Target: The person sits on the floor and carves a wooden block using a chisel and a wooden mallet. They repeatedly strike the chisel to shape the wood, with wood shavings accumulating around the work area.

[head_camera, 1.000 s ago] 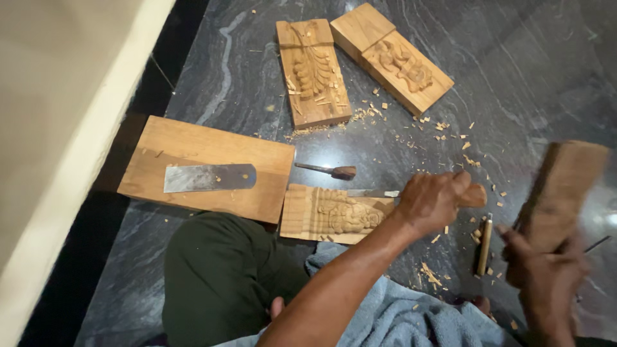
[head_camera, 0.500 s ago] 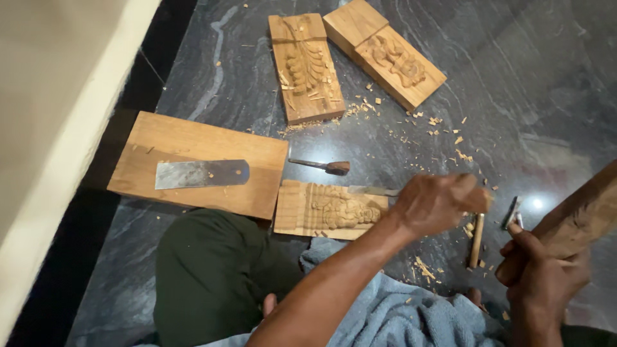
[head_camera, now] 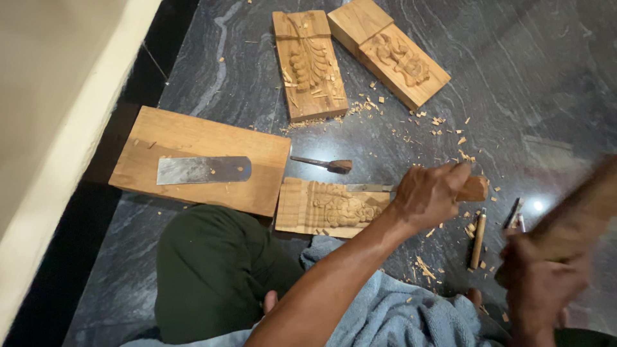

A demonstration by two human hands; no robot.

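Note:
My left hand (head_camera: 429,195) grips a chisel by its wooden handle (head_camera: 475,188). The chisel's steel blade (head_camera: 367,187) lies across the top edge of a small carved wooden block (head_camera: 328,207) on the dark stone floor. My right hand (head_camera: 540,283), at the lower right, is closed round a wooden mallet (head_camera: 581,212), which is motion-blurred and tilted up to the right, apart from the chisel handle. The block rests against my knee in dark green cloth (head_camera: 212,270).
A flat board (head_camera: 193,138) with a wide metal blade (head_camera: 202,169) lies to the left. A small chisel (head_camera: 321,163) sits beside it. Two carved blocks (head_camera: 308,64) (head_camera: 395,54) lie farther off. Spare tools (head_camera: 477,241), wood chips, a blue towel (head_camera: 398,315) and a pale wall (head_camera: 58,96) surround me.
The mallet in my right hand has swung from upright to a slanted, blurred position at the right edge. My left hand stays on the chisel at the carved block.

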